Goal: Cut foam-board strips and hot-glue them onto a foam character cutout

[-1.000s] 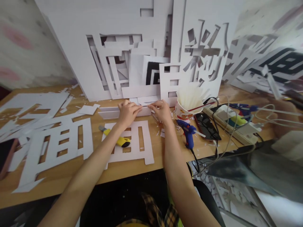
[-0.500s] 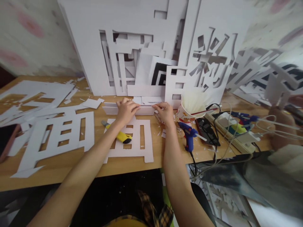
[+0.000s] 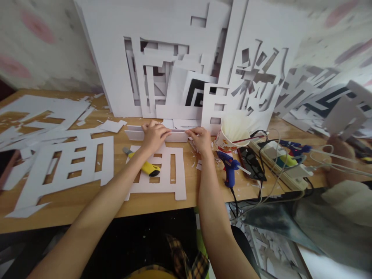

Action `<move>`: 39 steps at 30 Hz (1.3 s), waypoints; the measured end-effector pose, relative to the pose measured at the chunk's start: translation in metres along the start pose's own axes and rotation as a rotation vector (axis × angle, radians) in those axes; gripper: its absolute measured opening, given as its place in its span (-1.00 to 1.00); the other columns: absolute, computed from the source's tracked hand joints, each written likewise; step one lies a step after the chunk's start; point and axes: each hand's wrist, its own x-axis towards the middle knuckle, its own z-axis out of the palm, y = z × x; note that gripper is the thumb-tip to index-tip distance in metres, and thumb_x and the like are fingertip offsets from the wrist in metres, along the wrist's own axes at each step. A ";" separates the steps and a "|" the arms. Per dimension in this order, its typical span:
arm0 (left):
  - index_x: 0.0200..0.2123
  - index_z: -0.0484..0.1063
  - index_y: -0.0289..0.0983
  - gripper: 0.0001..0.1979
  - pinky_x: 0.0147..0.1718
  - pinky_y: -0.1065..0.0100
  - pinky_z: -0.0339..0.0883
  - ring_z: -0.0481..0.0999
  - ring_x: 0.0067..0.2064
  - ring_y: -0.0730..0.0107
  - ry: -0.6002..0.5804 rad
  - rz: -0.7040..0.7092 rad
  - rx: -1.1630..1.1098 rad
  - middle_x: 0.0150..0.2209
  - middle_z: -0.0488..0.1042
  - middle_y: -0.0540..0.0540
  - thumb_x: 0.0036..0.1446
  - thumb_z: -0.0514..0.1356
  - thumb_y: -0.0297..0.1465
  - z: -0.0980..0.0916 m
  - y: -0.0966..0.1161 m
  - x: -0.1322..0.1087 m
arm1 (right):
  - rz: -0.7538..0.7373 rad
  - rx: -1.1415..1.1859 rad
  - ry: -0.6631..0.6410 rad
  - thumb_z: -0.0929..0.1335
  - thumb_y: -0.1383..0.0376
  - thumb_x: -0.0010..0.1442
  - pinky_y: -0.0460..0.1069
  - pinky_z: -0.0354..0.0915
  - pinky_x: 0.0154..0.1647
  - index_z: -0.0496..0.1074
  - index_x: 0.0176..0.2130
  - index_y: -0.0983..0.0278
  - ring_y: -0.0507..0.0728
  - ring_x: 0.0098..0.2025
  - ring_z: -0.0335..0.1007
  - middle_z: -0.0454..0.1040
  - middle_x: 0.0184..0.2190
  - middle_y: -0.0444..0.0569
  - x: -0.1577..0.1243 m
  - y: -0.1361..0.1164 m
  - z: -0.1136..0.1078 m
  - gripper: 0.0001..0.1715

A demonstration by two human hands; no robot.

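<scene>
My left hand and my right hand grip a long, narrow white foam board strip standing on its edge on the table. The left fingers lie over its middle, and the right fingers pinch its right end. A second strip seems to run close behind it; how they join is hidden. Below the hands lies a white cut-out character with rectangular openings. Resting on it, partly behind my left forearm, is a yellow utility knife. A blue glue gun lies right of my right forearm.
Big white cut-out boards lean at the back. A paper cup of glue sticks, a dark phone and a power strip with tangled cables sit at right. More cut-outs cover the left. Another person's hand is at far right.
My hands keep nearly the same hold on the strip. The view has shifted slightly. At far right, the other person's white piece appears a little differently placed.
</scene>
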 end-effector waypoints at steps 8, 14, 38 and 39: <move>-0.28 0.61 -0.12 -0.82 0.00 -0.04 -0.03 0.34 -0.01 0.03 0.003 0.003 -0.008 -0.17 0.63 -0.11 0.27 0.20 -0.26 0.001 -0.001 -0.001 | 0.001 0.009 -0.001 0.43 0.20 0.16 0.01 0.24 -0.22 0.59 -0.48 0.22 0.13 -0.34 0.40 0.56 -0.49 -0.08 -0.001 0.000 0.000 -0.77; -0.27 0.62 -0.12 -0.81 0.01 -0.03 -0.04 0.33 0.00 0.03 0.012 0.018 -0.011 -0.17 0.63 -0.12 0.27 0.20 -0.26 0.003 -0.003 -0.001 | 0.003 0.023 0.003 0.42 0.20 0.16 0.00 0.23 -0.26 0.59 -0.48 0.22 0.12 -0.37 0.40 0.54 -0.52 -0.10 -0.001 0.000 0.001 -0.77; -0.27 0.63 -0.11 -0.81 -0.01 -0.04 0.02 0.36 -0.02 0.04 0.045 0.040 0.010 -0.19 0.64 -0.10 0.27 0.20 -0.25 0.006 -0.006 -0.001 | 0.026 0.057 0.010 0.43 0.17 0.14 -0.03 0.21 -0.34 0.59 -0.47 0.24 0.10 -0.40 0.37 0.53 -0.53 -0.10 -0.001 0.002 0.003 -0.76; -0.28 0.63 -0.12 -0.81 -0.02 -0.04 0.02 0.36 -0.02 0.04 0.045 0.039 0.009 -0.19 0.64 -0.10 0.27 0.20 -0.26 0.006 -0.006 -0.001 | 0.028 0.056 0.010 0.43 0.17 0.14 -0.03 0.20 -0.34 0.60 -0.47 0.24 0.10 -0.40 0.37 0.52 -0.54 -0.10 -0.001 0.002 0.003 -0.76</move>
